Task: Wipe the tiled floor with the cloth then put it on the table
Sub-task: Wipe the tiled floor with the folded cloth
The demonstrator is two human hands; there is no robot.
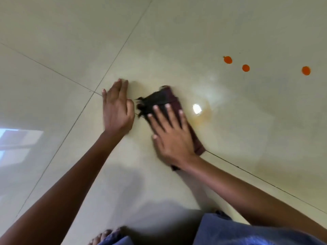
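Note:
A dark maroon cloth (163, 99) with a frayed black edge lies flat on the glossy cream tiled floor (177, 41). My right hand (170, 133) presses down on the cloth with fingers spread, covering its near half. My left hand (117, 110) rests flat on the bare tile just left of the cloth, fingers together, holding nothing. A faint yellowish smear (203, 119) shows on the tile right of the cloth. The table is not in view.
Three orange spots (246, 68) mark the floor at the upper right. Dark grout lines (113, 62) cross the tiles. My blue-clad knee (238, 232) and bare toes (102, 236) are at the bottom edge. A window reflection (16, 140) shines at left.

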